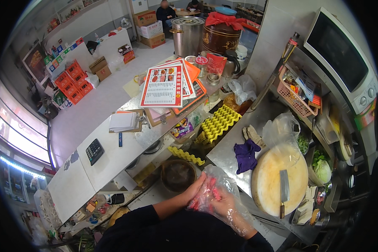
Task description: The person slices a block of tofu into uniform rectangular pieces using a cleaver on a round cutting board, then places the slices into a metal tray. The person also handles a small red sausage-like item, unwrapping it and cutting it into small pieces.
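Close in front of my body, a clear plastic bag (227, 178) holds bright red pieces (211, 190) that look like raw meat, though the film blurs them. My left hand (194, 189) is closed on the bag's left side. Clear film covers my right hand (223, 205) and wrist, which seem to be inside the bag, its fingers closed round some of the red pieces. To the right, a cleaver (284, 187) lies on a round wooden chopping board (265, 185). Beside the board are purple gloves (245, 155) on the steel worktop (227, 153).
Yellow egg trays (220, 123) and a dark round pot (178, 176) stand low ahead. Menus (161, 90), a clipboard (125, 122) and a calculator (95, 151) lie on the white counter (77, 180). A microwave (342, 54) is upper right; two people sit far back.
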Tool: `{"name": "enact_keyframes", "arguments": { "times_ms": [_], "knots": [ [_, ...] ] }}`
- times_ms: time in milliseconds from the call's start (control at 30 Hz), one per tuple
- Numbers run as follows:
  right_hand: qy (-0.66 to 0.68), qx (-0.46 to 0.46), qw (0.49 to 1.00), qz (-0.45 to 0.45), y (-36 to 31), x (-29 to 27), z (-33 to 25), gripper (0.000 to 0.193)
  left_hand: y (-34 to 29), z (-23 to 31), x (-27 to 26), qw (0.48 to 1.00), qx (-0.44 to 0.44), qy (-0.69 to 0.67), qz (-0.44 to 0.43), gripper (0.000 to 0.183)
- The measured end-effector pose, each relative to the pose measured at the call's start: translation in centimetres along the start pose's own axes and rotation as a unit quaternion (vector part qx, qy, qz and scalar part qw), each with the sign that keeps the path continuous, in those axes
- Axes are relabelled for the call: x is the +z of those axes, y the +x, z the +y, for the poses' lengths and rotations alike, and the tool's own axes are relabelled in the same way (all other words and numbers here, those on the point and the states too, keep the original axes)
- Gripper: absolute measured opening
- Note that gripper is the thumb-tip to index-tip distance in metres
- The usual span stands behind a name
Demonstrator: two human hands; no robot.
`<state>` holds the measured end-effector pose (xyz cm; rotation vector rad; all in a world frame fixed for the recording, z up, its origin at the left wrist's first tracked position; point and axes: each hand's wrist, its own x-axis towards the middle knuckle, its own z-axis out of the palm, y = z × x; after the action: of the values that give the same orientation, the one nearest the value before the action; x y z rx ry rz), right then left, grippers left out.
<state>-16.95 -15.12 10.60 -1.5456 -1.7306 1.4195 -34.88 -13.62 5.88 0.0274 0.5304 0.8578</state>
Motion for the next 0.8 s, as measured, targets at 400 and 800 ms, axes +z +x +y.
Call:
{"name": "enact_keyframes", "arguments": {
  "times_ms": [400, 800],
  "knots": [
    [-0.117, -0.014, 0.987, -0.113, 0.4, -2.5, -3.1, 0.057, -0.2, 0.2, -0.3, 0.991, -0.002, 0.122, 0.049, 0.055],
    [-0.111, 0.0, 0.992, -0.057, -0.6, -0.4, -1.0, 0.059, 0.2, 0.1, -1.0, 0.996, 0.038, 0.045, 0.072, 0.054]
  ]
}}
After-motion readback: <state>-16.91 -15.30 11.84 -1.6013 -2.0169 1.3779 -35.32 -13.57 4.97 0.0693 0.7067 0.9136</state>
